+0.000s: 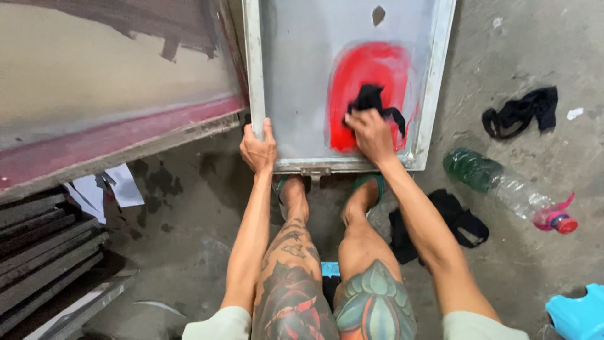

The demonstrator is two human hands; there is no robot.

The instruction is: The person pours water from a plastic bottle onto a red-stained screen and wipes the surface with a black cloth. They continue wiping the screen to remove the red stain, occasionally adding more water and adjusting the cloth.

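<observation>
Screen frame point(347, 82), metal-edged with grey mesh, stands tilted on the concrete floor point(189, 214) directly ahead of the seated person's knees, its lower rail just above the feet. A red ink patch point(365, 69) covers the right half of the mesh. Left hand point(258, 149): arm extended straight forward, fingers closed around the frame's lower left corner. Right hand point(371, 133): arm extended forward and slightly inward, fingers closed on a black rag point(372, 99) pressed against the red patch.

Edges: a larger screen point(113, 82) with dark red residue lies immediately left, its edge touching or nearly touching the frame's left rail. Stacked dark slats point(44, 245) occupy the lower left. To the right, a second black rag point(521, 111) and a green plastic bottle point(503, 186) lie on the floor, well apart from the frame. Another black cloth point(453, 217) sits just beside the right forearm. A blue plastic object point(576, 311) shows at the lower right corner.
</observation>
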